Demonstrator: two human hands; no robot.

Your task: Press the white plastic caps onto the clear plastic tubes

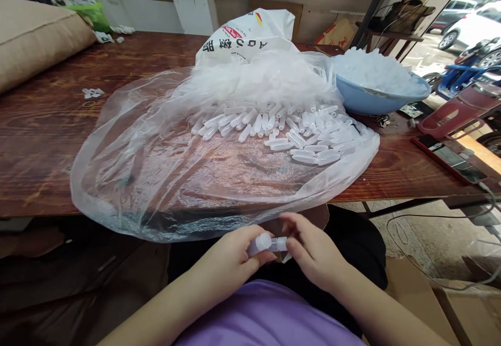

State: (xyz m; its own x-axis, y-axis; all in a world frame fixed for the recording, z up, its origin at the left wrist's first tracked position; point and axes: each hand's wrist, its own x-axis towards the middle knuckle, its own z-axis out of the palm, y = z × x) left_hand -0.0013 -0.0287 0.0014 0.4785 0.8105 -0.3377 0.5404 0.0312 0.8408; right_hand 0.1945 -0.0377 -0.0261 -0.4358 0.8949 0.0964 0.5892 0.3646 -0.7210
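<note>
Low over my lap, my left hand is closed around small translucent plastic tubes. One tube with a round white end faces up between thumb and fingers. A second small plastic tube points sideways to my right hand. The thumb of that hand meets its end, with the fingers curled; part of the grip is hidden. Beyond the hands, a clear plastic bag lies spread on the wooden table. Many loose translucent tubes are heaped on its far right part.
A blue bowl heaped with small white pieces stands at the back right. Behind the bag is a white printed sack. A phone with a cable and a pink mug-like container sit at the right edge. Cardboard lies on the floor.
</note>
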